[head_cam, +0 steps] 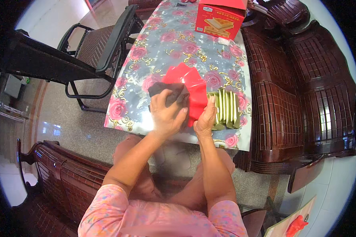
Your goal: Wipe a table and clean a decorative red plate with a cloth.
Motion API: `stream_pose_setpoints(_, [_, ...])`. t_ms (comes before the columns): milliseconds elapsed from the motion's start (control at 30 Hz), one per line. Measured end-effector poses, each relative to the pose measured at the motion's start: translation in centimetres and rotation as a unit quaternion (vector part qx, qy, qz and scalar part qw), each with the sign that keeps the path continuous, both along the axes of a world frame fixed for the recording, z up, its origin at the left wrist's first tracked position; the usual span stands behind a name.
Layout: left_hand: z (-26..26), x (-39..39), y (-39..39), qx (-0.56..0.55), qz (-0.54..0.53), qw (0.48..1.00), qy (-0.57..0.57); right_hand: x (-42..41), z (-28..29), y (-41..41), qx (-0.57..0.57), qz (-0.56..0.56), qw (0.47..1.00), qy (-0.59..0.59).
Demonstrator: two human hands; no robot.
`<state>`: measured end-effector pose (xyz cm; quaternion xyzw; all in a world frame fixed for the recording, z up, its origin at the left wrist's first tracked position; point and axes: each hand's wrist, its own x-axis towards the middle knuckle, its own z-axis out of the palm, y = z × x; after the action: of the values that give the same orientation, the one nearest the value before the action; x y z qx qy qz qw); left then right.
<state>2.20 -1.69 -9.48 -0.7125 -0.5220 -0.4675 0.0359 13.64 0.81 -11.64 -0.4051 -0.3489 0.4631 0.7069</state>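
Note:
A red, glossy fluted dish [185, 75] with a wavy rim is tilted up over the near end of the table, between my hands. My right hand [206, 117] grips its right edge, thumb on top. Bunched in my left hand [169, 115] is a dark cloth [178, 90], pressed against the dish's inner side and hiding part of it. Just right of my right hand, several green sealed packets [227, 109] stand on edge in a row, some partly hidden behind that hand.
A flowered tablecloth [172, 53] covers the table. At the far right end stands a red cardboard box [219, 22] with waffle pictures. A dark wooden bench [280, 115] runs along the right side, and a folding chair [98, 44] stands on the left.

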Motion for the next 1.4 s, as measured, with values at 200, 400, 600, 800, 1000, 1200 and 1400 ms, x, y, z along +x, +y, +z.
stream_pose_setpoints(200, [0.2,1.3,-0.2,0.004,-0.006,1.0,0.03,-0.2,-1.0,-0.1,0.018,0.147,0.988,0.047])
stream_pose_setpoints(400, [1.1,0.2,0.4,0.004,0.007,0.999,0.037,0.1,-1.0,-0.3,0.011,0.164,0.986,-0.028])
stream_pose_setpoints(600, [1.4,0.5,0.3,0.016,0.028,0.997,0.074,-0.5,-0.7,-0.6,0.049,0.121,0.982,-0.135])
stream_pose_setpoints(800, [0.6,-1.6,1.1,0.116,-0.021,0.991,0.059,-1.1,-1.3,-0.3,-0.01,0.079,0.996,-0.028])
stream_pose_setpoints(1000, [-0.6,-4.5,1.7,0.045,0.024,0.998,-0.042,-0.5,2.2,0.2,-0.07,0.019,0.978,0.196])
stream_pose_setpoints(1200, [0.5,-1.7,0.0,0.053,0.032,0.997,-0.056,-1.2,1.8,0.2,-0.007,0.03,0.988,0.148])
stream_pose_setpoints(1400, [0.3,1.7,-0.2,-0.029,-0.027,0.998,0.056,-1.2,-0.1,0.0,-0.029,0.089,0.988,0.12])
